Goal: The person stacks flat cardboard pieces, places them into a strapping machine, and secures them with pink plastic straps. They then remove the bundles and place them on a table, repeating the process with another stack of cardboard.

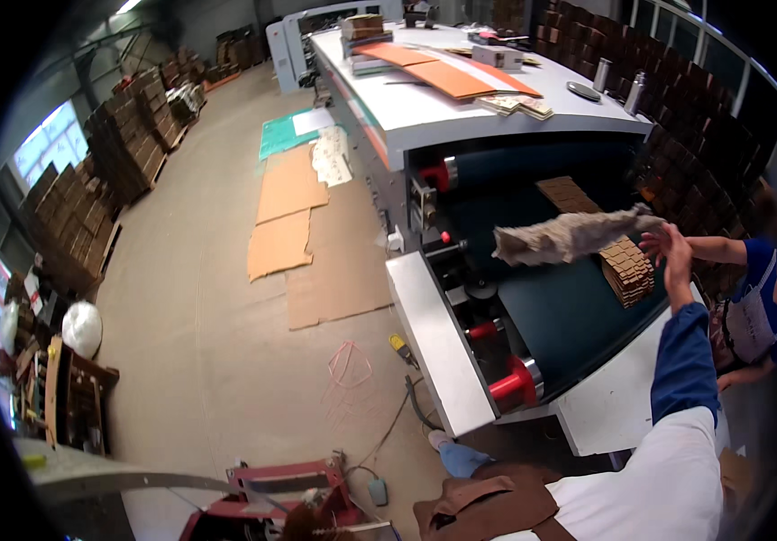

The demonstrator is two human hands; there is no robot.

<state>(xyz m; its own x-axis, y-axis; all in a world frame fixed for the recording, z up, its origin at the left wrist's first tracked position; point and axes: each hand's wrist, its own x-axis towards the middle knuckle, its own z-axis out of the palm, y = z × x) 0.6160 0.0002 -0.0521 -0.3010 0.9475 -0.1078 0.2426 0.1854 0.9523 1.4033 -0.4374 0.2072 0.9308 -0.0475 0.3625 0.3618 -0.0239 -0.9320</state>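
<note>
From the lower right my right arm, in a white sleeve with a dark blue cuff, reaches over the machine. My right hand (676, 261) is raised with its fingers stretched out, next to the near end of a shaggy grey-brown rag (569, 236). The rag hangs lengthwise above the dark green conveyor belt (542, 311), slightly blurred. A co-worker's forearm (717, 249) comes in from the right, and that person's hand overlaps mine. Which of the hands touches the rag I cannot make out. Under the rag, slotted brown cardboard strips (627, 275) lie on the belt. My left hand is out of view.
Red-ended rollers (515, 383) and a white side panel (441, 343) edge the belt. Orange sheets (461, 77) and metal flasks (635, 93) stand on the white machine top (406, 126). Flattened cardboard (339, 275) covers floor at left. A yellow controller (401, 350) and cables lie near my feet.
</note>
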